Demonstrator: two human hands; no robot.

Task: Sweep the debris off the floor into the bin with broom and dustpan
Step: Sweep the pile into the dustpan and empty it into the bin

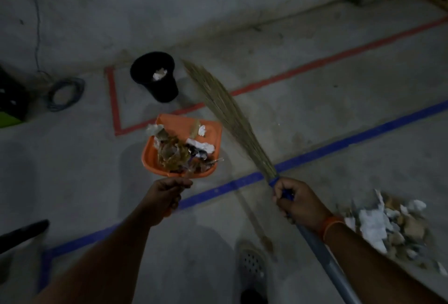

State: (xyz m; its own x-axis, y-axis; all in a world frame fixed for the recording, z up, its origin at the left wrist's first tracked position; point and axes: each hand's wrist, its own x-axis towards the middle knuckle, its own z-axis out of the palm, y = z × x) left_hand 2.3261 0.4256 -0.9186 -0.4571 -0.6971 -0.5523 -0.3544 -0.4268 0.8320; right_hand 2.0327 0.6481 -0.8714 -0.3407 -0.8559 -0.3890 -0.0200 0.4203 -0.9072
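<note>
My left hand point(166, 194) grips the handle of an orange dustpan point(155, 152), which is lifted off the floor and loaded with paper scraps and dry leaves point(180, 149). My right hand point(299, 203) grips the broom point(228, 112) where its straw head meets the grey handle; the bristles point up and away, toward the bin. The black bin point(157, 78) stands on the floor beyond the dustpan, with some white paper inside. A pile of debris point(390, 226) lies on the floor at the right, beside my right forearm.
Red tape point(286, 75) and blue tape point(339, 145) lines cross the concrete floor. A coiled cable point(65, 95) and a dark box point(12, 102) sit at the left by the wall. A floor drain point(252, 262) lies near my feet.
</note>
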